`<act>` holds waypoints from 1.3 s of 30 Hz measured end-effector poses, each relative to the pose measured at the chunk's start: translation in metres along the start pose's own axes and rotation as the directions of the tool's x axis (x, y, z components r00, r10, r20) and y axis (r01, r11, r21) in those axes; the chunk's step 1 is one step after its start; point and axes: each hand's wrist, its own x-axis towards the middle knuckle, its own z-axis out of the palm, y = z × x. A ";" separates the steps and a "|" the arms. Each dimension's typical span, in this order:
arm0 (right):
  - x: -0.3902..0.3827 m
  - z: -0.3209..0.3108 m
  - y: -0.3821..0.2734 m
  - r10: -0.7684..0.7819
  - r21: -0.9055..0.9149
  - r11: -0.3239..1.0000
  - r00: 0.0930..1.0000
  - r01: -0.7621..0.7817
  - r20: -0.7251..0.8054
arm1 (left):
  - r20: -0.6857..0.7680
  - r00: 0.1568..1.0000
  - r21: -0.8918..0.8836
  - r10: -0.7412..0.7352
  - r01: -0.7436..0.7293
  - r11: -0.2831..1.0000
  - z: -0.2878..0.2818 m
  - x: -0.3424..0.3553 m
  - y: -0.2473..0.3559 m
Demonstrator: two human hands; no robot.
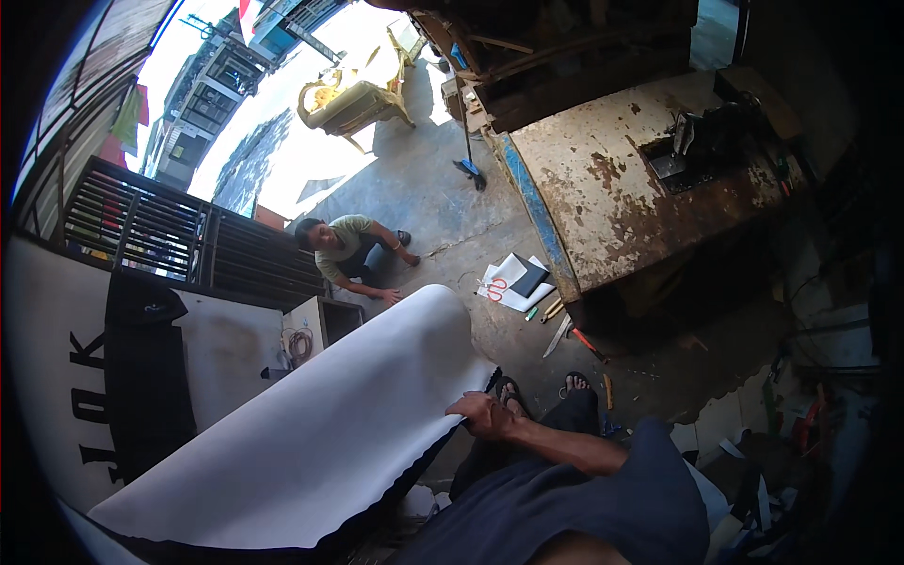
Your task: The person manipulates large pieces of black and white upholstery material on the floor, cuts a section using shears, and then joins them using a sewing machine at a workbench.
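Note:
My right hand (480,411) grips the edge of a large white sheet of material (320,414), which has a dark underside and a wavy cut edge. The sheet hangs in a broad curve across the lower left. My left hand is not in view. On the floor beyond my feet lie cut white and dark pieces (532,282) with red-handled scissors (494,290) on them, and a knife (556,339) beside a red-handled tool (589,346).
A person (344,245) crouches beyond the sheet. A worn workbench (603,217) stands at right, a broom (469,171) by it. An ornate gold seat (358,104) stands outside. A slatted metal gate (132,217) lines the left. Scraps (753,480) litter the lower right.

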 end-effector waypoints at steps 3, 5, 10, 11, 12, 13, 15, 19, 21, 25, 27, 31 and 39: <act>0.026 -0.071 -0.019 0.081 0.061 0.996 0.970 -0.069 -0.231 | -0.170 0.984 0.054 0.054 -0.045 0.998 -0.044 0.013 0.002; 0.042 -0.121 -0.037 0.222 0.111 0.974 0.932 -0.198 -0.288 | -0.313 0.944 0.101 0.101 -0.073 0.992 -0.088 0.027 0.007; 0.100 -0.207 -0.116 0.012 -0.152 0.986 0.953 -0.060 -0.302 | -0.534 0.797 0.318 0.282 -0.119 0.941 -0.191 0.064 0.026; 0.110 -0.211 -0.129 -0.038 -0.157 0.988 0.964 -0.004 -0.264 | -0.508 0.793 0.395 0.337 -0.133 0.909 -0.198 0.072 0.025; 0.119 -0.210 -0.143 -0.081 -0.152 0.987 0.971 0.048 -0.223 | -0.445 0.804 0.490 0.393 -0.149 0.859 -0.198 0.079 0.022; 0.127 -0.208 -0.160 -0.165 -0.170 0.975 0.977 0.142 -0.135 | -0.293 0.858 0.566 0.422 -0.200 0.800 -0.188 0.085 0.010; 0.154 -0.199 -0.193 -0.354 -0.166 0.917 0.932 0.362 0.074 | 0.181 0.952 0.245 0.248 -0.288 0.926 -0.088 0.051 0.002; 0.169 -0.132 -0.188 -0.346 -0.408 0.781 0.872 0.473 0.347 | 0.671 0.720 0.028 -0.180 0.218 0.976 0.108 -0.011 -0.101; 0.157 -0.128 -0.173 -0.128 -0.351 0.873 0.853 0.339 0.506 | 0.591 0.801 -0.088 -0.096 0.183 0.979 0.109 -0.024 -0.103; 0.156 -0.166 -0.140 0.279 -0.413 0.909 0.654 0.055 0.703 | 0.497 0.857 -0.176 -0.136 0.253 0.951 0.071 -0.025 -0.178; 0.155 -0.175 -0.093 0.433 -0.559 0.829 0.604 0.026 0.669 | 0.467 0.845 -0.157 -0.259 0.368 0.916 0.042 -0.010 -0.199; 0.144 -0.164 -0.026 0.499 -0.677 0.736 0.661 0.019 0.561 | 0.374 0.900 -0.178 -0.223 0.306 0.935 0.006 0.024 -0.228; 0.222 -0.167 -0.152 0.179 -0.810 0.570 0.942 0.136 0.285 | 0.859 0.507 -0.061 -0.074 0.245 0.968 -0.028 0.057 -0.255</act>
